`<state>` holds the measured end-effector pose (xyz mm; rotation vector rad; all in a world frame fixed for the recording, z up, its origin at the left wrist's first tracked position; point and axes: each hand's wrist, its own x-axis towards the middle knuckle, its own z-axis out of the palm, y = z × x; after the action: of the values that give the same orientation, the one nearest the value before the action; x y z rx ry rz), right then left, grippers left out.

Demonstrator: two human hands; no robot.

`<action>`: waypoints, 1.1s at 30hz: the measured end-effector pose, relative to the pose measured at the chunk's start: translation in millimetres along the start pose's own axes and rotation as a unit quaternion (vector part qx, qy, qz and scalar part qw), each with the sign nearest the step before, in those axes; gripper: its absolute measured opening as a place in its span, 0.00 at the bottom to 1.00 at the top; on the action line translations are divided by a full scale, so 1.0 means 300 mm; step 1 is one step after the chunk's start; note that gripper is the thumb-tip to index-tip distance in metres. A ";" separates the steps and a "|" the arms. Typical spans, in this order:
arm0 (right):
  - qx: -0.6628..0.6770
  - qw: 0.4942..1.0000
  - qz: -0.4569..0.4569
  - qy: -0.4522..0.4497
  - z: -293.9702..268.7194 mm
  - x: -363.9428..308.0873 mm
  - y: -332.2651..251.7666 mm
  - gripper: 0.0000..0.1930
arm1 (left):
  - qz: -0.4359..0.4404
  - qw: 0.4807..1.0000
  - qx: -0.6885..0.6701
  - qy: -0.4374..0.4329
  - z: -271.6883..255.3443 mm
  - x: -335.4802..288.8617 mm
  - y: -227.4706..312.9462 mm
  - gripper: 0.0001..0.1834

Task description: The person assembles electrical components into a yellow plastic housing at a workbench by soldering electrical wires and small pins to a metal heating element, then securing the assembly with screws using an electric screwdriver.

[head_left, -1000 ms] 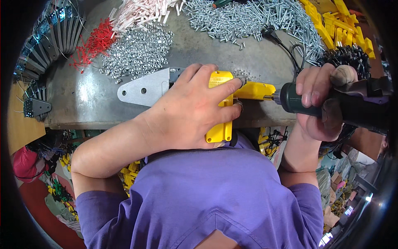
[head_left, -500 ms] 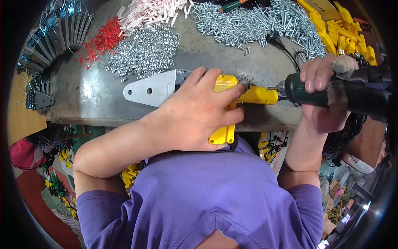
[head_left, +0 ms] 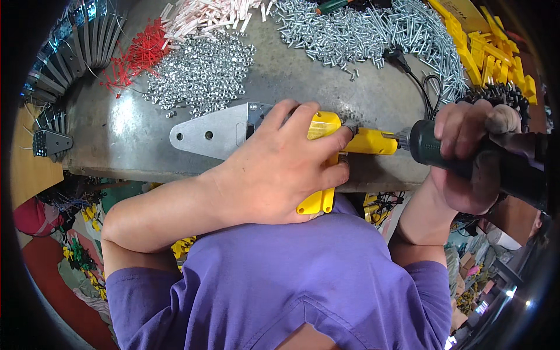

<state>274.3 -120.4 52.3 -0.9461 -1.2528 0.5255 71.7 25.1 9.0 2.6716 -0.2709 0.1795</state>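
Note:
My left hand (head_left: 286, 157) is closed round a yellow plastic housing (head_left: 318, 201), fingers over its top near the table's front edge. A tapered grey metal plate with holes (head_left: 201, 133) sticks out leftward from under that hand. To the right, a yellow arm (head_left: 373, 142) of the housing extends past my fingers. My right hand (head_left: 466, 151) grips a dark green and black electric screwdriver (head_left: 429, 143). Its bit points left, close to the end of the yellow arm; whether they touch I cannot tell. Part of the housing is hidden beneath my left palm.
Behind my hands on the grey table (head_left: 134, 128) lie heaps of nuts (head_left: 201, 73), red ties (head_left: 146, 49), pale strips (head_left: 204, 17) and screws (head_left: 332, 38). A black cable with a plug (head_left: 396, 58) lies right of centre. Yellow parts (head_left: 496, 55) are piled far right, metal plates (head_left: 87, 41) far left.
The whole view has shifted slightly. My right hand and the rear of the screwdriver have moved a little right and nearer to me. My left hand keeps its hold on the housing.

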 end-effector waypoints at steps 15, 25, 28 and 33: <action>0.051 0.995 0.091 0.002 0.043 0.066 0.023 0.22 | -0.005 0.999 0.035 0.021 0.030 -0.009 0.010 0.26; 0.027 0.996 0.036 -0.077 0.172 -0.010 -0.066 0.17 | -0.024 0.995 0.066 0.069 0.061 0.073 -0.020 0.30; 0.033 0.998 0.044 -0.037 0.238 -0.038 -0.062 0.18 | -0.026 0.994 0.073 0.081 0.065 0.067 -0.021 0.32; 0.091 0.995 0.021 -0.026 0.215 -0.045 -0.036 0.22 | 0.009 0.996 0.058 0.072 0.034 0.053 -0.041 0.33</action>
<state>207.6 -116.8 55.4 -0.8105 -1.2105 0.6901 90.8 28.8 -2.4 2.7536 -0.2470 0.4030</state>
